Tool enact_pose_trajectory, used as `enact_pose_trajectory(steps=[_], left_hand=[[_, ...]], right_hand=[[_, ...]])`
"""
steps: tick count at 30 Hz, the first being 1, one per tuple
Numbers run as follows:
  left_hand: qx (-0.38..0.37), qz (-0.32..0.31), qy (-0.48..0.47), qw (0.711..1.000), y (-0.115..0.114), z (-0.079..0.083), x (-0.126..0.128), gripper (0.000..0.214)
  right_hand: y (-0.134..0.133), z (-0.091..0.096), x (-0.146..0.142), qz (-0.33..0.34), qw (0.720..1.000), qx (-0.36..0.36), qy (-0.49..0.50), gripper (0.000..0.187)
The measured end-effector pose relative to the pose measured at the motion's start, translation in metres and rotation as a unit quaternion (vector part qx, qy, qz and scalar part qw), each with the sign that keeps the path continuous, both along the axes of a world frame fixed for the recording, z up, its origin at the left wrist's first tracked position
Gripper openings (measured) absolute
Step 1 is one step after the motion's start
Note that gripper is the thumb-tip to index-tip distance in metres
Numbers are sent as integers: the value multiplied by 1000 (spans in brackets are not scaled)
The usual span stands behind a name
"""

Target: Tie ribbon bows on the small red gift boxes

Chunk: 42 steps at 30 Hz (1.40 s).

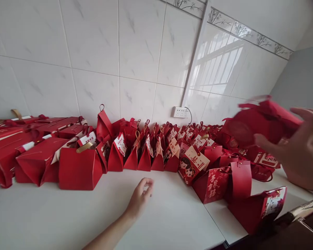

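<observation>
At the right, my right hand (306, 142) grips a red gift box (261, 121) by its side, thumb below and fingers above. The box has a red ribbon on top, is held tilted in the air, and is blurred by motion. My left hand (141, 198) hovers at the middle of the white table (67, 218), fingers loosely curled with a gap to the thumb and nothing in them. Nearest to it stands a row of red tent-shaped gift boxes (144, 158) with small looped handles and printed tags.
Larger red boxes (79, 170) crowd the left side. On the right, a box with a cartoon couple (189, 168), one with white characters (214, 185) and another red box (250, 211) stand near the table's edge. A socket strip (181, 112) is on the tiled wall (94, 41).
</observation>
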<state>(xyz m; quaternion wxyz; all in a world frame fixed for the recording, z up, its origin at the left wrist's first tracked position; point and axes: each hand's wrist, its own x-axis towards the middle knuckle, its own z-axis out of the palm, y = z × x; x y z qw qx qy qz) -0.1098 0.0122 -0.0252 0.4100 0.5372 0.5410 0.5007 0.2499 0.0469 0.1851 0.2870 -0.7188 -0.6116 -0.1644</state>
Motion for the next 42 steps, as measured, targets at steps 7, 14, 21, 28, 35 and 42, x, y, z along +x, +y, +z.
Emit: enact_pose_trajectory(steps=[7, 14, 21, 28, 35, 42], left_hand=[[123, 184, -73, 973, 7, 16, -53, 35], [96, 172, -121, 973, 18, 14, -76, 46], [112, 113, -79, 984, 10, 16, -63, 42], [182, 15, -161, 970, 12, 20, -73, 45], [194, 26, -28, 980, 11, 12, -66, 54], [215, 15, 43, 975, 6, 11, -66, 55]], right_hand=[[9, -76, -190, 530, 848, -17, -21, 86], [42, -182, -254, 697, 712, 1, 86, 90], [49, -217, -239, 659, 728, -130, 139, 108], [61, -211, -225, 703, 698, -75, 113, 110], [61, -205, -223, 688, 713, -97, 90, 106], [49, -188, -218, 699, 629, -189, 285, 90]])
